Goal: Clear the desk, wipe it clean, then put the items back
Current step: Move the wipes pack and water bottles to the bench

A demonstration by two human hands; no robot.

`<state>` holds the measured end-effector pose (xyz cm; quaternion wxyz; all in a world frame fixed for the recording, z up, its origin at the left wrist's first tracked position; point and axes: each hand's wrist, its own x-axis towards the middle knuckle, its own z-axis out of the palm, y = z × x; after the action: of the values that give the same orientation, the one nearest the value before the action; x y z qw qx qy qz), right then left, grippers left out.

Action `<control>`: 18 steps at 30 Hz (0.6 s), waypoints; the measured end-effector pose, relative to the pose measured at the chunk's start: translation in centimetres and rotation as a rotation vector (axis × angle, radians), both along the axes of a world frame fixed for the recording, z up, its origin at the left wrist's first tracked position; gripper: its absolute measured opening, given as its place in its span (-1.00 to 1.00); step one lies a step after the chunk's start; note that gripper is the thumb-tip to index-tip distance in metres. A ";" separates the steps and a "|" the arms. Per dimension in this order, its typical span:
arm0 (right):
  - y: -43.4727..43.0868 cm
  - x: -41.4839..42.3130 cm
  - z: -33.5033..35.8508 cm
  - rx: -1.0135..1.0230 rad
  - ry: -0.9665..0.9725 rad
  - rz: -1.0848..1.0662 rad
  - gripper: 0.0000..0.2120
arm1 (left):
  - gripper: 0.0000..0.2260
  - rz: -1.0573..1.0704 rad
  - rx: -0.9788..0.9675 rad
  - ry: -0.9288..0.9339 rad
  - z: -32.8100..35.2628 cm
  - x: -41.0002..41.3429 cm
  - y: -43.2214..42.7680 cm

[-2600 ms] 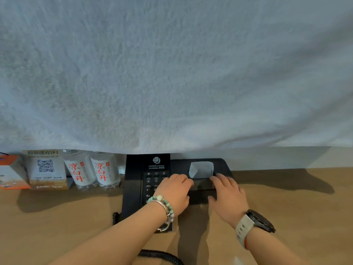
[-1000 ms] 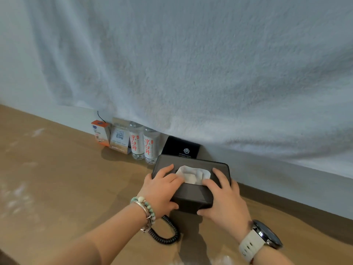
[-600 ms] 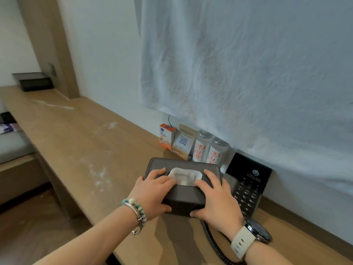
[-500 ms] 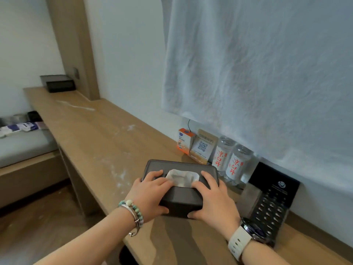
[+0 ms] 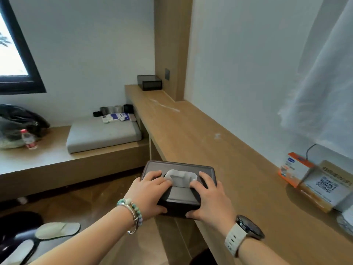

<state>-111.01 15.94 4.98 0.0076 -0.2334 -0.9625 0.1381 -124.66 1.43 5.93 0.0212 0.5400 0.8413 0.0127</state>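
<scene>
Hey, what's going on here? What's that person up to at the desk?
A person grips a dark tissue box with both hands, the left hand on its left side and the right hand on its right, at the near edge of a long wooden desk. A white tissue pokes from the top. An orange carton and a WiFi QR sign stand by the wall, a black box sits at the far end, and white smears mark the desktop, so wiping looks not yet done.

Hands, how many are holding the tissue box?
2. The left hand grips the tissue box on its left side, and the right hand grips its right side. Neither is hidden.
</scene>
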 end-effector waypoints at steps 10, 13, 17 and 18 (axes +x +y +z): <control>-1.8 -15.0 -1.8 -0.013 0.005 0.266 -0.28 | -0.38 0.254 -0.043 -0.015 -1.7 -10.8 -4.9; -1.0 -19.7 -2.1 -0.018 0.015 0.318 -0.29 | -0.38 0.308 -0.055 -0.003 -1.8 -14.5 -4.6; 0.8 -25.9 -2.2 -0.027 0.010 0.359 -0.29 | -0.37 0.364 -0.081 0.000 -1.6 -19.9 -3.0; 1.4 -27.4 -2.1 -0.033 0.010 0.370 -0.29 | -0.36 0.376 -0.083 -0.005 -1.5 -21.3 -2.6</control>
<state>-138.43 17.32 2.90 -0.0168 -0.0519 -0.9866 0.1539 -145.93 -1.14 4.39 0.0427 0.3717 0.9272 -0.0169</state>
